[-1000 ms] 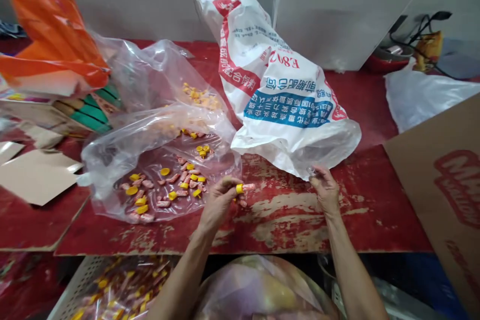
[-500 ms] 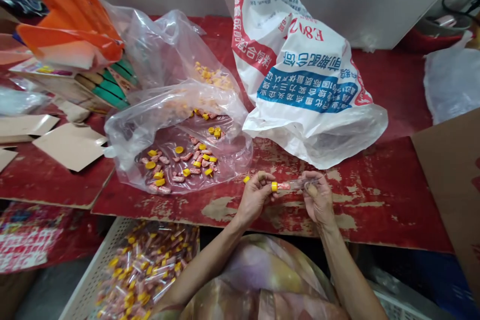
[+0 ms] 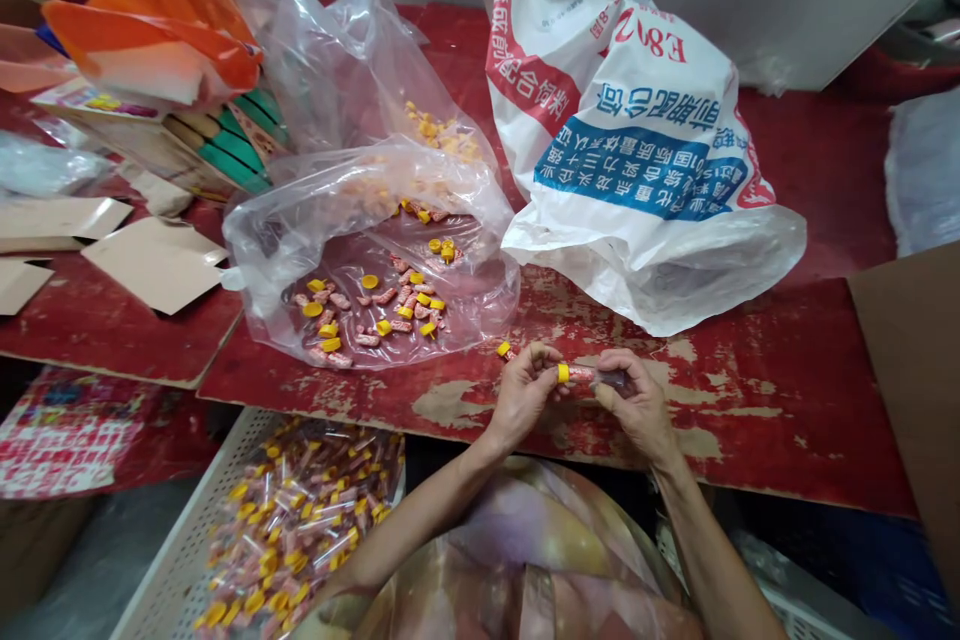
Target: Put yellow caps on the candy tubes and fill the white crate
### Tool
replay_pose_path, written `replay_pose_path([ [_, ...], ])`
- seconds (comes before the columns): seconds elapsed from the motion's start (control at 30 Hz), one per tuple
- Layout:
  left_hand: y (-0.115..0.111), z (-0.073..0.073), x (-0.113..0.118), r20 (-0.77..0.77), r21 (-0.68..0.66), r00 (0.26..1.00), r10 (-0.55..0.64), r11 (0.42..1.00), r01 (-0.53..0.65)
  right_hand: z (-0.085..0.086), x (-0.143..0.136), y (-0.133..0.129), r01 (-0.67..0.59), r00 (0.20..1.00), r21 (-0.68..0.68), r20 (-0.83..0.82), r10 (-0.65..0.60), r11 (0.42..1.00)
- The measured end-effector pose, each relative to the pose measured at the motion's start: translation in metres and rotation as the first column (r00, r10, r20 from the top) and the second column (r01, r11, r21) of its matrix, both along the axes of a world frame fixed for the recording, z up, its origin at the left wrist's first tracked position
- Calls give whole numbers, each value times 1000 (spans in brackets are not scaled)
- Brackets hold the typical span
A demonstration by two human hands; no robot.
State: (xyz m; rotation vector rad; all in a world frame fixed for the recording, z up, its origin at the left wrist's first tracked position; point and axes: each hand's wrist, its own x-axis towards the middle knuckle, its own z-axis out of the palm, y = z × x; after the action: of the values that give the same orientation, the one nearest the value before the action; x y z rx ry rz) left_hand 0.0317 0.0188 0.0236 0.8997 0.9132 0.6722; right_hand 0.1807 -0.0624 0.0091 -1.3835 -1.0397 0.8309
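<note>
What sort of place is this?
Probably a small packing workshop: a worn red worktable, a crate of yellow-capped tubes, and a clear bag of yellow caps and pink pieces.

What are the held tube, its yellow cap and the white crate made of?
Tube: clear and glossy, plastic or perhaps glass; pink filling shows through.
Yellow cap: probably plastic, opaque and evenly coloured.
White crate: likely rigid moulded plastic, fairly matt, with perforated sides.

The garment (image 3: 570,530) worn shows soft-edged patches (yellow, purple and brownish pink) across its front.
</note>
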Motion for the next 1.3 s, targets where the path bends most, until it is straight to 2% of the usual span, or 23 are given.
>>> replay_pose_path([
  [0.13,-5,-5,-3,-85,117,996,8,993,2,2,-1,-2,-82,984,-68,154,92,994],
  [0.27,-11,-11,-4,-145,199,988,55,980,-25,4,-3,-3,-200,904,-94,366,221,975],
  [0.37,-17,-14,-3,-143,175,987,76,983,-51,7,-12,-7,-212,843,-76,489,222,974],
  [0.53,-27,-22,-1,-69,109,997,31,994,-24,6,-24,-19,-173,706,-55,689,163,983],
  [0.6,-30,-26,1,-55,104,998,10,995,-4,5,-22,-23,-164,694,-63,702,160,985],
  [0.67,-33,-29,4,-31,56,999,-18,998,19,5,-18,-25,-184,737,-92,646,199,979],
  [0.73,-34,-29,5,0,0,1000,-27,1000,27,5,-14,-26,-166,822,-137,529,214,977],
  [0.83,-33,-24,4,19,-35,1000,-21,999,22,2,-15,-28,-71,970,-271,204,129,960],
  [0.9,-31,-20,2,30,-33,999,-28,999,29,-3,-19,-29,-76,996,-357,-60,59,931],
  [1.0,-29,-16,-2,32,21,999,-23,1000,22,-8,-25,-28,-111,936,-368,-350,-27,923],
  [1.1,-30,-15,-7,-42,190,999,17,982,-9,-7,-28,-24,-142,821,-353,-564,-89,925],
  [1.2,-31,-14,-13,-126,427,992,22,904,34,-3,-28,-21,-173,737,-364,-664,-125,915],
  [1.3,-34,-13,-17,-183,600,982,-54,785,155,2,-26,-19,-157,738,-387,-657,-152,909],
])
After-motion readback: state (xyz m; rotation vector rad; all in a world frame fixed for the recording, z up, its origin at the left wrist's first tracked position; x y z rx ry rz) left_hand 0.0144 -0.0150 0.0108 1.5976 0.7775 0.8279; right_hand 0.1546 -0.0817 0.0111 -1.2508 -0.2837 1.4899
